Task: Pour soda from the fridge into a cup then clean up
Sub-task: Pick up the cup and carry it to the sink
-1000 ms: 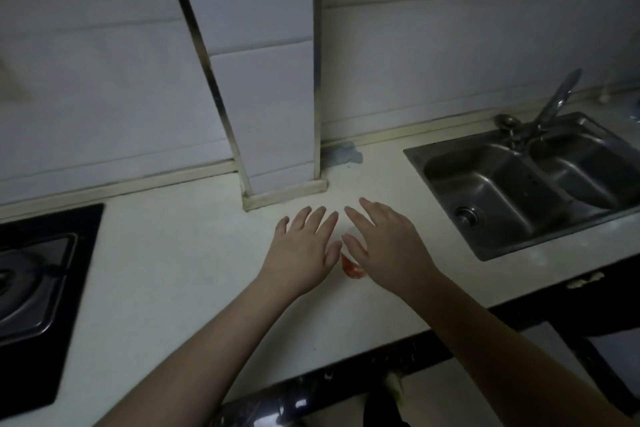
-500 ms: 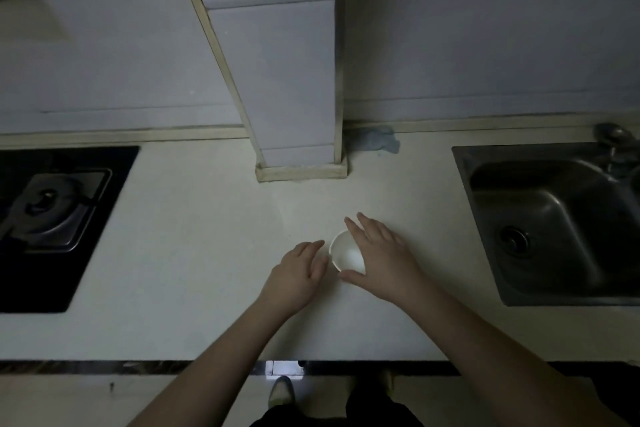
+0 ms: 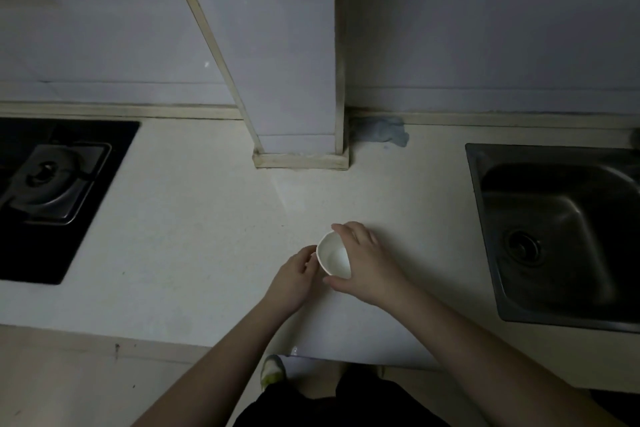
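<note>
Centre of the worktop [image 3: 173, 253], near edge: one white cup [image 3: 333, 256], tilted so its mouth faces left and up. Right hand [image 3: 367, 265] wraps it from the right, fingers curled over the far rim, thumb along the near side, firm grip. Left hand [image 3: 294, 276] sits just left of the cup, fingers loosely curled, fingertips touching or almost touching the rim; can't tell if it actually grips. Cup inside looks white, contents not discernible. Count: one cup, two hands, one sink basin [image 3: 554, 229] at right, one stove burner [image 3: 48, 180] at far left, one grey rag [image 3: 381, 130] by the wall pillar [image 3: 277, 62].
</note>
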`<state>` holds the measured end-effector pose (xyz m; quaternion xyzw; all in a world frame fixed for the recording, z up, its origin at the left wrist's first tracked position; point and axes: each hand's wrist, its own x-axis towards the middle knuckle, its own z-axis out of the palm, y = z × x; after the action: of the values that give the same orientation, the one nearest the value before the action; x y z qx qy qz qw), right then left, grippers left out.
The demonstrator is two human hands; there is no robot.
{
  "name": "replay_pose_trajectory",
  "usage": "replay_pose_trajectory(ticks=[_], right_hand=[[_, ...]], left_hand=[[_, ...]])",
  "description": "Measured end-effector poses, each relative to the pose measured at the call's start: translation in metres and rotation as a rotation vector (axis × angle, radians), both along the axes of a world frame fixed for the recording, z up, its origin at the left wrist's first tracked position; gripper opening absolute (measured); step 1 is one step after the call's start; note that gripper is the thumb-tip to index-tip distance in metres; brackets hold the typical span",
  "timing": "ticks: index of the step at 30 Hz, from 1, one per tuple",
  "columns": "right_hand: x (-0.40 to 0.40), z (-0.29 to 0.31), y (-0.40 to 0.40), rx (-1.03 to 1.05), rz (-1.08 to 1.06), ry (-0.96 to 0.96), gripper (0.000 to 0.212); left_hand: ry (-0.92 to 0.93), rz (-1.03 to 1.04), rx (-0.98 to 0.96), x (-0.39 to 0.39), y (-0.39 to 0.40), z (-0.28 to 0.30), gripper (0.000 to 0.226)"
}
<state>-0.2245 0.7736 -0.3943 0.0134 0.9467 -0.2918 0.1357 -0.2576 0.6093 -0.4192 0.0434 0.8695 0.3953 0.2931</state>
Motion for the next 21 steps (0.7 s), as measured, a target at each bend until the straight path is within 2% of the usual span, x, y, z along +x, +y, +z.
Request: replay_pose_trajectory(ticks=[8, 13, 21], right_hand=[[0.004, -0.006, 0.004, -0.112, -0.002, 0.009, 0.097], [0.004, -0.017, 0.008, -0.124, -0.018, 0.025, 0.101], [0.004, -0.02, 0.009, -0.124, -0.042, 0.086, 0.094]], left_hand=[[-0.13, 0.179, 0.06, 0.007, 0.006, -0.012, 0.026], [-0.15, 0.223, 0.087, 0.008, 0.013, -0.01, 0.023], [-0.2, 0.28, 0.127, 0.009, 0.013, -0.011, 0.026]])
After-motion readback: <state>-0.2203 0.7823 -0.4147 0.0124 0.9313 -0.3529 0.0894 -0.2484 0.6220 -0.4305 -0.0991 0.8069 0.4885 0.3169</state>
